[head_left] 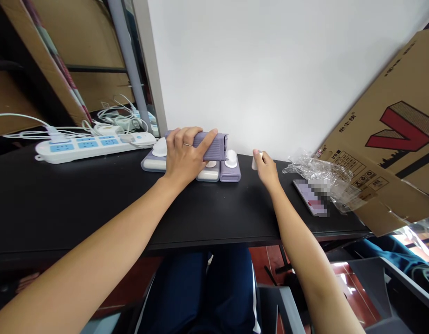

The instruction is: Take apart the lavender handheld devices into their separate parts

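Note:
My left hand (186, 150) is wrapped over a purple ribbed rectangular device (214, 146), held above or resting on a row of similar things; contact below is hidden. In that row are a purple block (230, 174) with a white round piece (231, 159) on top, a cream-fronted block (208, 174) and, at the left, another cream-fronted block (154, 164) with a white round piece (160, 147). To the right, apart from the row, my right hand (266, 169) is closed on a small white piece (255, 162), mostly covered by the fingers.
A white power strip (78, 147) with cables lies at the left of the black table (214, 218). On the right are a phone (307, 195), crumpled clear plastic (319, 174) and a large cardboard box (392, 134). A white wall (242, 69) rises behind.

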A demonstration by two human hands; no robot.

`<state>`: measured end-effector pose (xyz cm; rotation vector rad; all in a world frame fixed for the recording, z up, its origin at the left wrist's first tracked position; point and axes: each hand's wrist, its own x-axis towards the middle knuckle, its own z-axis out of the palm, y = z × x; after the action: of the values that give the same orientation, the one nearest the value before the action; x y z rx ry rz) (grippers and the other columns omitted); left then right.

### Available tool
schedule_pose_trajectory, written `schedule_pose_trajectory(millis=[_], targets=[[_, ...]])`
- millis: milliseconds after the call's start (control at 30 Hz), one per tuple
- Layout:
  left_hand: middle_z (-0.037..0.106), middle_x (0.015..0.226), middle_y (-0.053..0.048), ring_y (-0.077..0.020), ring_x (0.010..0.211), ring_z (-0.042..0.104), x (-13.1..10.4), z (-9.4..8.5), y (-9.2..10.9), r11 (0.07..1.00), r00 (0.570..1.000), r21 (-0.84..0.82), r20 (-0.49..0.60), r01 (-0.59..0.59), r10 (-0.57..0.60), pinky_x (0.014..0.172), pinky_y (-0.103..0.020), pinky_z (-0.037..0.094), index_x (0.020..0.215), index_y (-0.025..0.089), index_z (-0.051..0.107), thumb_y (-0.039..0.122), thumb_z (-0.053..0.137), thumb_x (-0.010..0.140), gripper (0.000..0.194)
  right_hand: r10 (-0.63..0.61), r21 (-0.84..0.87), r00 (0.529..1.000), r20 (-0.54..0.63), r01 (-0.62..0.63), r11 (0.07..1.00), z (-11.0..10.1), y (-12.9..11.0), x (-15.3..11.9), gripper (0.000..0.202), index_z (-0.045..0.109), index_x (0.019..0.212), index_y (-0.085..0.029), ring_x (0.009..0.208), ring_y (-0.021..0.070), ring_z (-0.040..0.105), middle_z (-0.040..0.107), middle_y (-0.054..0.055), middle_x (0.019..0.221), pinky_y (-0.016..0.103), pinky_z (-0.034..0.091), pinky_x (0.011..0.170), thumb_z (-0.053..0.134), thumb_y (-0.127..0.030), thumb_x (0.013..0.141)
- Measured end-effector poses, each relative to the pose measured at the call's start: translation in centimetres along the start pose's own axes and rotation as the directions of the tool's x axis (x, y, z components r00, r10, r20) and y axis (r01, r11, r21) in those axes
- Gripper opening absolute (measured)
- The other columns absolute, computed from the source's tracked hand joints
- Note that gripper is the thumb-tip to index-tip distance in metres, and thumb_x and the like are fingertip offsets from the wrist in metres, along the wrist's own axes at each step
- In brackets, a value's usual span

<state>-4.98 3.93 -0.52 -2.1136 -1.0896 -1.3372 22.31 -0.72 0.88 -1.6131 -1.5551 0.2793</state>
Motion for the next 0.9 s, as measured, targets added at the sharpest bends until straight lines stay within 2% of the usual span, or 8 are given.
schedule_pose_trajectory(millis=[100, 167, 267, 367, 533, 633, 767, 900], targets=[[0.056, 0.150, -0.017, -0.0414, 0.141, 0.049, 0.0, -0.1, 0.1, 1.000, 1.000, 0.000, 0.006, 0.017, -0.017, 0.126, -0.068, 0.027, 0.159, 0.036, 0.051, 0.030, 0.069, 0.094, 0.068, 0.026, -0.498, 0.994, -0.110, -0.078, 0.864, -1.0, 1.4, 0.5, 0.059, 0.079, 0.108, -0.020, 0.132, 0.0361, 0.056, 0.067, 0.018, 0.134, 0.051, 0.042, 0.114, 0.046, -0.069, 0.105], [0.055, 0.150, -0.017, -0.0414, 0.141, 0.049, 0.0, 0.0, 0.1, 1.000, 1.000, 0.010, 0.007, 0.013, -0.013, 0.126, -0.067, 0.028, 0.160, 0.035, 0.051, 0.031, 0.070, 0.093, 0.070, 0.061, -0.634, 0.993, -0.098, -0.109, 0.765, -1.2, 2.1, 0.8, 0.058, 0.081, 0.119, -0.018, 0.145, 0.0381, 0.047, 0.058, 0.021, 0.151, 0.053, 0.035, 0.120, 0.049, -0.065, 0.105], [0.055, 0.150, -0.017, -0.0414, 0.140, 0.049, 0.0, 0.0, 0.1, 0.999, 1.000, 0.032, 0.016, 0.000, 0.000, 0.125, -0.067, 0.029, 0.160, 0.035, 0.050, 0.033, 0.073, 0.091, 0.073, 0.167, -0.706, 0.983, -0.074, -0.170, 0.688, -0.8, 2.9, 1.3, 0.063, 0.079, 0.130, -0.016, 0.149, 0.0376, 0.042, 0.054, 0.022, 0.157, 0.053, 0.031, 0.124, 0.046, -0.064, 0.106], [0.055, 0.151, -0.018, -0.0415, 0.140, 0.049, 0.0, -0.1, 0.2, 0.999, 1.000, 0.037, 0.031, -0.004, 0.003, 0.125, -0.067, 0.029, 0.160, 0.034, 0.049, 0.032, 0.073, 0.091, 0.073, 0.287, -0.703, 0.956, -0.066, -0.249, 0.666, -0.7, 3.4, 1.7, 0.068, 0.074, 0.139, -0.015, 0.150, 0.0396, 0.042, 0.053, 0.023, 0.158, 0.055, 0.031, 0.125, 0.044, -0.066, 0.105], [0.054, 0.151, -0.018, -0.0422, 0.141, 0.049, 0.0, -0.3, 0.3, 0.999, 0.999, 0.043, 0.035, 0.008, -0.009, 0.125, -0.066, 0.029, 0.161, 0.033, 0.049, 0.031, 0.072, 0.091, 0.073, 0.435, -0.527, 0.897, -0.083, -0.410, 0.744, -1.7, 3.7, 2.1, 0.083, 0.070, 0.145, -0.018, 0.152, 0.0447, 0.044, 0.049, 0.024, 0.161, 0.061, 0.031, 0.125, 0.025, -0.075, 0.105], [0.054, 0.151, -0.018, -0.0422, 0.140, 0.048, 0.0, -0.3, 0.2, 0.999, 0.999, 0.026, 0.029, 0.019, -0.020, 0.125, -0.065, 0.029, 0.161, 0.033, 0.048, 0.031, 0.072, 0.091, 0.074, 0.486, -0.453, 0.867, -0.108, -0.478, 0.752, -2.7, 4.1, 2.2, 0.086, 0.068, 0.148, -0.016, 0.147, 0.0448, 0.052, 0.052, 0.028, 0.158, 0.062, 0.037, 0.121, 0.018, -0.072, 0.106], [0.055, 0.151, -0.018, -0.0430, 0.140, 0.048, 0.0, -0.2, 0.1, 0.999, 0.999, -0.011, 0.021, 0.031, -0.031, 0.125, -0.066, 0.028, 0.160, 0.033, 0.050, 0.031, 0.073, 0.090, 0.074, 0.372, -0.366, 0.922, -0.104, -0.384, 0.848, -3.9, 4.5, 2.1, 0.084, 0.079, 0.124, -0.018, 0.136, 0.0365, 0.062, 0.069, 0.023, 0.139, 0.050, 0.043, 0.118, 0.012, -0.066, 0.108], [0.055, 0.151, -0.019, -0.0444, 0.140, 0.049, 0.1, -0.1, 0.1, 0.999, 0.999, -0.025, 0.026, 0.025, -0.025, 0.124, -0.068, 0.028, 0.160, 0.032, 0.051, 0.033, 0.072, 0.090, 0.073, 0.188, -0.197, 0.976, -0.113, -0.208, 0.958, -4.4, 3.8, 1.8, 0.091, 0.081, 0.101, -0.022, 0.122, 0.0331, 0.067, 0.077, 0.016, 0.122, 0.045, 0.046, 0.112, 0.005, -0.073, 0.105]])
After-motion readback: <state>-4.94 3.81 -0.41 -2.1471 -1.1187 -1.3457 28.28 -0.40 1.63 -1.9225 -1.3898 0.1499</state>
